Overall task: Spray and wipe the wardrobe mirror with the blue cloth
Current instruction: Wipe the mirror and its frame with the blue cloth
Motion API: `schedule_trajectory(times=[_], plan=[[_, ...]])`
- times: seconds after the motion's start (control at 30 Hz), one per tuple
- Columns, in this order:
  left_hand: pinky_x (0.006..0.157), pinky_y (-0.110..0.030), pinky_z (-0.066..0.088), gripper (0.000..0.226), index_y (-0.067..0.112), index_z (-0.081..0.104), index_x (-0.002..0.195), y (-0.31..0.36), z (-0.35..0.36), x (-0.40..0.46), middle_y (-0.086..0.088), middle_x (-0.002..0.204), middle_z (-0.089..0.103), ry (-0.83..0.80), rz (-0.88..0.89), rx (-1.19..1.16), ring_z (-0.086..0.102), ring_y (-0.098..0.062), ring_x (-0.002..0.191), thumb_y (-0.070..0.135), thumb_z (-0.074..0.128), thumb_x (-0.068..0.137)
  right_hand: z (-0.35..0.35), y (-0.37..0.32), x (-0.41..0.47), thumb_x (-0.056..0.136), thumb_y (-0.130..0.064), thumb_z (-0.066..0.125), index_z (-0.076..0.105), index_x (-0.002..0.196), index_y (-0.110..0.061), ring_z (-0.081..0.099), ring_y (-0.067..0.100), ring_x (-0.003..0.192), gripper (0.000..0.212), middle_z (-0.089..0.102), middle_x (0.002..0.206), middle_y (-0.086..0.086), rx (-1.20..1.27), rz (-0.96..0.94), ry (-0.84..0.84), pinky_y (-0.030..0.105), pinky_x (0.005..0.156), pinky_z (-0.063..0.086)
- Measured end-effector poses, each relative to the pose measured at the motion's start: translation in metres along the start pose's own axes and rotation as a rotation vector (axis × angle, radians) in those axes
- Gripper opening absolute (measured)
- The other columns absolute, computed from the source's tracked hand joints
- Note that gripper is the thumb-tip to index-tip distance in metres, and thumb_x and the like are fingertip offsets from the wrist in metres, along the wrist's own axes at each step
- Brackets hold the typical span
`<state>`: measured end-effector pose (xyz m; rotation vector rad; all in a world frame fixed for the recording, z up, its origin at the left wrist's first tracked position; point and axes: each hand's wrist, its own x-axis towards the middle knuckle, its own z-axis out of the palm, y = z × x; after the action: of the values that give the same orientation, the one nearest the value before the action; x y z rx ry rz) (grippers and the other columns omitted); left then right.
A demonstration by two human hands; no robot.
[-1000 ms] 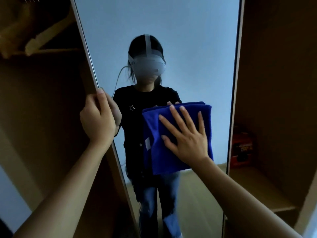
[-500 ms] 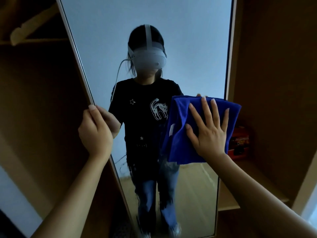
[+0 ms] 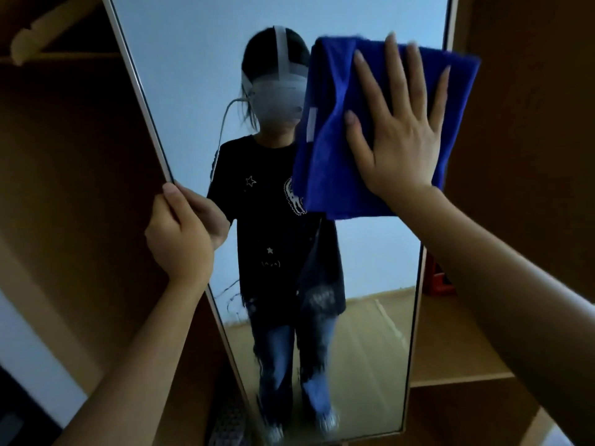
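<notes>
The tall wardrobe mirror (image 3: 193, 75) fills the middle of the head view, framed by a thin pale edge. My right hand (image 3: 399, 130) lies flat with spread fingers on the folded blue cloth (image 3: 328, 149), pressing it against the upper right part of the glass. The cloth reaches over the mirror's right edge. My left hand (image 3: 180, 236) grips the mirror's left edge at mid height, fingers curled round the frame. No spray bottle is in view.
Brown wardrobe panels stand on both sides of the mirror. A wooden hanger (image 3: 42, 30) hangs at the upper left. A red box (image 3: 439, 281) sits on a shelf (image 3: 457, 365) to the right of the mirror.
My right hand has slid the blue cloth up and to the right across the glass, from mid height to the upper right. My left hand has kept its hold on the left edge.
</notes>
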<state>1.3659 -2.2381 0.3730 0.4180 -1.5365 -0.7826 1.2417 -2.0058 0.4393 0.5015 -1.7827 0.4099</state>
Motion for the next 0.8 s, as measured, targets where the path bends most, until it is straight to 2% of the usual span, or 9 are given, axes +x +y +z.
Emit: schedule_trajectory(times=[0.1,0.23,0.3,0.4,0.47,0.53,0.6,0.73,0.8], plan=[[0.063,0.004,0.034,0.041,0.007,0.062,0.101,0.002,0.001,-0.001,0.01,0.085,0.058,0.002,-0.026,-0.015,0.055,0.005,0.069,0.033,0.03,0.105,0.012,0.001,-0.051,0.101,-0.053,0.028,0.019,0.154,-0.035,0.011,0.024,0.15,0.057,0.017,0.162,0.002,0.007,-0.004,-0.022,0.054,0.12,0.003],[0.061,0.005,0.029,0.041,-0.001,0.062,0.102,0.003,-0.001,-0.003,0.003,0.088,0.057,0.014,-0.017,0.022,0.047,0.008,0.076,0.027,0.032,0.105,0.033,0.008,-0.129,0.1,-0.053,0.031,0.021,0.152,-0.036,0.002,0.019,0.151,0.056,0.016,0.16,0.001,0.011,-0.049,-0.052,0.054,0.12,0.001],[0.06,0.002,0.03,0.042,-0.002,0.062,0.102,0.0,-0.002,-0.004,0.001,0.089,0.058,0.004,0.001,0.035,0.048,0.006,0.078,0.026,0.032,0.105,0.041,0.01,-0.157,0.1,-0.054,0.03,0.021,0.151,-0.036,-0.002,0.017,0.151,0.056,0.016,0.16,-0.001,0.009,-0.05,-0.069,0.054,0.119,0.001],[0.067,-0.011,0.033,0.047,0.0,0.066,0.106,-0.012,-0.005,-0.015,-0.012,0.098,0.069,-0.032,-0.016,0.07,0.062,-0.017,0.093,0.031,0.03,0.106,0.045,0.009,-0.181,0.1,-0.056,0.026,0.02,0.151,-0.037,-0.005,0.016,0.151,0.055,0.016,0.16,-0.002,-0.002,-0.041,-0.114,0.053,0.119,-0.002],[0.068,-0.015,0.034,0.051,0.002,0.068,0.108,-0.028,-0.009,-0.033,-0.018,0.1,0.071,-0.104,-0.046,0.118,0.064,-0.028,0.098,0.033,0.029,0.106,0.045,0.009,-0.19,0.1,-0.057,0.023,0.019,0.151,-0.037,-0.009,0.015,0.15,0.055,0.015,0.16,-0.001,-0.001,-0.038,-0.165,0.052,0.119,-0.006],[0.068,-0.02,0.038,0.054,0.003,0.069,0.108,-0.047,-0.015,-0.053,-0.017,0.097,0.071,-0.191,-0.08,0.138,0.065,-0.025,0.094,0.036,0.027,0.105,0.043,0.009,-0.194,0.099,-0.058,0.02,0.021,0.15,-0.036,-0.012,0.014,0.15,0.055,0.015,0.16,0.0,0.02,-0.034,-0.204,0.05,0.119,-0.01],[0.065,-0.02,0.039,0.055,0.002,0.069,0.105,-0.064,-0.02,-0.068,-0.016,0.094,0.071,-0.246,-0.095,0.129,0.066,-0.023,0.09,0.037,0.027,0.104,0.04,0.011,-0.191,0.099,-0.058,0.022,0.021,0.15,-0.038,-0.011,0.013,0.15,0.055,0.016,0.161,-0.001,0.052,-0.033,-0.222,0.051,0.119,-0.01],[0.063,-0.021,0.041,0.056,0.0,0.068,0.106,-0.08,-0.025,-0.084,-0.015,0.092,0.071,-0.298,-0.141,0.079,0.066,-0.025,0.089,0.038,0.026,0.104,0.031,0.013,-0.157,0.099,-0.056,0.029,0.018,0.152,-0.039,-0.009,0.013,0.15,0.056,0.014,0.162,-0.003,0.053,-0.054,-0.182,0.052,0.119,-0.007],[0.061,-0.021,0.042,0.055,0.0,0.066,0.104,-0.083,-0.025,-0.089,-0.011,0.084,0.068,-0.319,-0.165,0.06,0.066,-0.025,0.084,0.038,0.026,0.104,0.028,0.012,-0.14,0.1,-0.055,0.029,0.016,0.152,-0.039,-0.007,0.015,0.15,0.056,0.007,0.161,-0.005,0.036,-0.043,-0.165,0.053,0.119,-0.005]])
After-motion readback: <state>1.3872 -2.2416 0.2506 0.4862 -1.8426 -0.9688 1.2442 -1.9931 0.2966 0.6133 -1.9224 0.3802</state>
